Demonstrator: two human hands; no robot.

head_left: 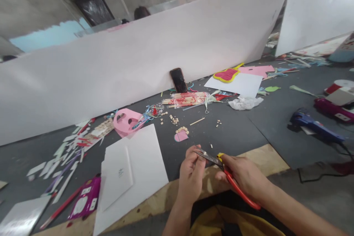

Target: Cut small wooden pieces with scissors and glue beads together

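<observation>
My right hand (245,175) is closed around the red handles of a pair of scissors (235,186), their metal blades pointing left. Close by, my left hand (190,173) is pinched at the blade tips, on a small pale piece (204,153) whose far end is hidden by the fingers. Just beyond the hands lies a loose white bit (211,146). Further up, a small pink shape (181,136) has round pale beads along its top edge. Behind it are a scatter of cut pale bits (174,119) and a thin stick (197,121).
White sheets (155,162) lie left, beside a purple packet (87,197) and scattered strips (62,155). A pink cut-out (128,121), bagged red-and-cream sticks (190,99) and a phone (178,80) stand or lie toward the white partition (138,55). At right is a blue glue gun (315,125).
</observation>
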